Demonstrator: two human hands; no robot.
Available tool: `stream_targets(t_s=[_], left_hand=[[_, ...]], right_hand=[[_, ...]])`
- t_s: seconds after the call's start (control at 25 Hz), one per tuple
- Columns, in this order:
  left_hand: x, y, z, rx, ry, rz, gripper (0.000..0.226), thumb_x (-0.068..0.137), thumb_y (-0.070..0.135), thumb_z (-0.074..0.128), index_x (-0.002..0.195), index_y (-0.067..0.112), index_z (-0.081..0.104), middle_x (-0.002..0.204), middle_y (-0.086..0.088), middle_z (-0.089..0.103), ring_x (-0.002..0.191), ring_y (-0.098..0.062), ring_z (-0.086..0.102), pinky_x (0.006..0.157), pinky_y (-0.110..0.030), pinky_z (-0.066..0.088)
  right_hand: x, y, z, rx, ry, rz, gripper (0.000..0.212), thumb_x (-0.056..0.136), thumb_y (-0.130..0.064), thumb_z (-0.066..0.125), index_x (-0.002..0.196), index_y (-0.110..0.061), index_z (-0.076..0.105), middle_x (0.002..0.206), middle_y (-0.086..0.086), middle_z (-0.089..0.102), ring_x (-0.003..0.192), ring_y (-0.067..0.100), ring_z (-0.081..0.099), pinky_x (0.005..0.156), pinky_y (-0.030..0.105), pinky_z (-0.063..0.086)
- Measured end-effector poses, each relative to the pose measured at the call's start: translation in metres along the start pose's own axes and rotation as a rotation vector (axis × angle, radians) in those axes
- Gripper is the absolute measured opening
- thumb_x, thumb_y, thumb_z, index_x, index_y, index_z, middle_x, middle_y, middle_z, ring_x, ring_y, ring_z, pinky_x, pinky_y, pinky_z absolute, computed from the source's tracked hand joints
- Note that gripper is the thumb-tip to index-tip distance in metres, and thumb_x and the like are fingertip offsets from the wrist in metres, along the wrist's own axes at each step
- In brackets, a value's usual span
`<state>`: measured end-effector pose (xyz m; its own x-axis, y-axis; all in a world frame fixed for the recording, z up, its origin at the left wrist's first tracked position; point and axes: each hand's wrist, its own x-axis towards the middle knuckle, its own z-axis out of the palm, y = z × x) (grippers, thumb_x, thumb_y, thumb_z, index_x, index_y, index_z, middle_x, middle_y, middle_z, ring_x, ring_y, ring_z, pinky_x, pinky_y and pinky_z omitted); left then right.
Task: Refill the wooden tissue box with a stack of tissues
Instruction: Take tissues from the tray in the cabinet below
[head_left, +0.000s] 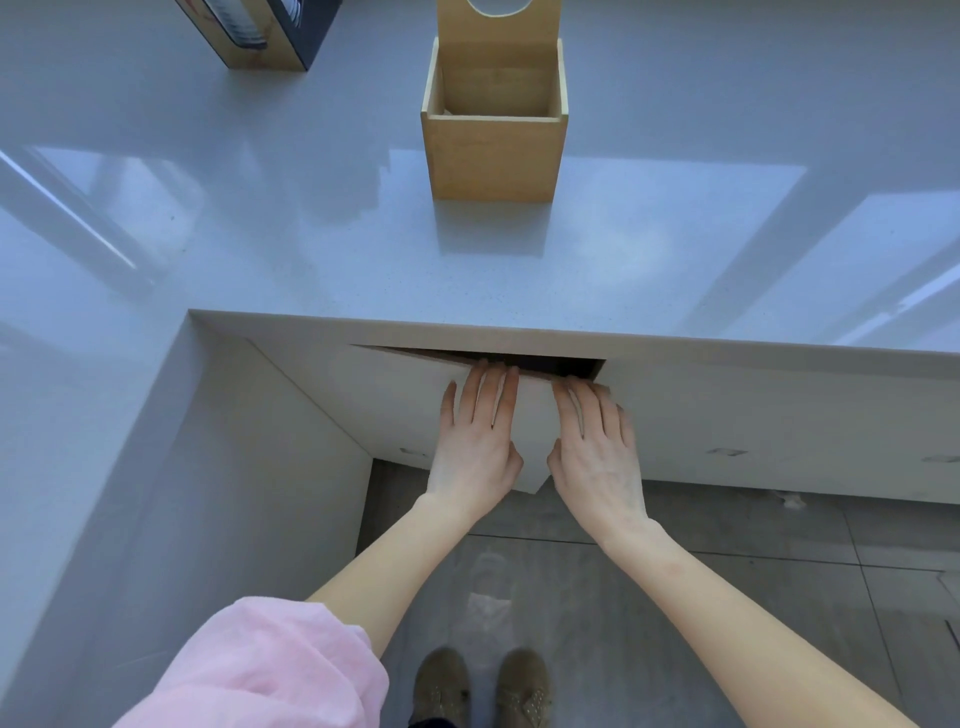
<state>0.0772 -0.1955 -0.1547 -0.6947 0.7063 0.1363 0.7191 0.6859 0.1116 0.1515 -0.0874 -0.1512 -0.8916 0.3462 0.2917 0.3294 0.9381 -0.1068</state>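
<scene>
The wooden tissue box (493, 156) stands on the white countertop (260, 234), its lid (498, 31) with an oval hole tilted up and back. The inside looks empty. No stack of tissues is in view. Below the counter's front edge a white cabinet door (395, 400) is ajar, showing a dark gap (566, 366) along its top. My left hand (475, 441) and my right hand (597, 452) lie flat on this door side by side, fingers stretched, fingertips at its top edge by the gap.
A black and wood container (270, 36) stands at the counter's far left. The counter wraps around on my left as an L-shape. Grey tiled floor (727, 597) and my shoes (441, 686) are below. A pink sleeve (260, 670) covers my left upper arm.
</scene>
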Motion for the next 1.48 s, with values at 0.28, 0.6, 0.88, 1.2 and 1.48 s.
stream_targets(t_s=[0.28,0.6,0.88,1.2,1.48], left_hand=[[-0.031,0.001,-0.012,0.008,0.105,-0.031,0.055,0.063,0.013,0.072,0.117,0.017,0.062,0.109,-0.015,0.066,0.106,-0.030,0.062,0.092,-0.047,0.048],[-0.069,0.006,-0.042,-0.157,-0.015,-0.100,0.033,0.068,0.002,0.065,0.101,0.008,0.066,0.109,-0.009,0.069,0.114,-0.030,0.058,0.104,-0.057,0.031],[-0.119,-0.013,-0.053,-0.183,0.017,-0.121,0.016,0.067,0.010,0.075,0.082,0.015,0.071,0.087,0.000,0.074,0.093,-0.020,0.069,0.096,-0.047,0.045],[-0.163,-0.047,-0.069,-0.291,-0.007,-0.307,0.024,0.069,-0.004,0.072,0.092,0.007,0.071,0.093,-0.010,0.070,0.094,-0.025,0.066,0.097,-0.051,0.046],[-0.185,-0.072,-0.086,-0.503,-0.193,-0.768,0.060,0.095,0.017,0.041,0.146,0.017,0.010,0.156,0.003,0.016,0.137,-0.016,0.031,0.105,-0.022,0.030]], right_hand=[[-0.020,-0.004,-0.014,0.214,0.117,0.039,0.028,0.068,0.002,0.077,0.094,-0.008,0.073,0.074,0.008,0.065,0.068,0.027,0.062,0.066,0.034,0.050],[-0.062,-0.026,-0.030,0.458,0.011,0.055,0.022,0.071,0.003,0.075,0.091,-0.006,0.075,0.066,0.007,0.060,0.061,0.022,0.054,0.049,0.023,0.046],[-0.108,-0.078,-0.042,0.718,-0.251,0.219,0.021,0.076,-0.003,0.071,0.095,-0.008,0.069,0.081,-0.006,0.049,0.072,0.009,0.051,0.061,0.006,0.039],[-0.134,-0.140,-0.042,1.006,-0.786,0.502,0.034,0.077,-0.030,0.066,0.106,-0.030,0.048,0.104,-0.013,0.048,0.069,0.001,0.048,0.061,0.009,0.042],[-0.137,-0.190,-0.036,0.966,-1.087,0.310,0.072,0.079,-0.048,0.058,0.140,-0.018,0.032,0.135,-0.007,0.035,0.079,0.005,0.053,0.086,0.026,0.049]])
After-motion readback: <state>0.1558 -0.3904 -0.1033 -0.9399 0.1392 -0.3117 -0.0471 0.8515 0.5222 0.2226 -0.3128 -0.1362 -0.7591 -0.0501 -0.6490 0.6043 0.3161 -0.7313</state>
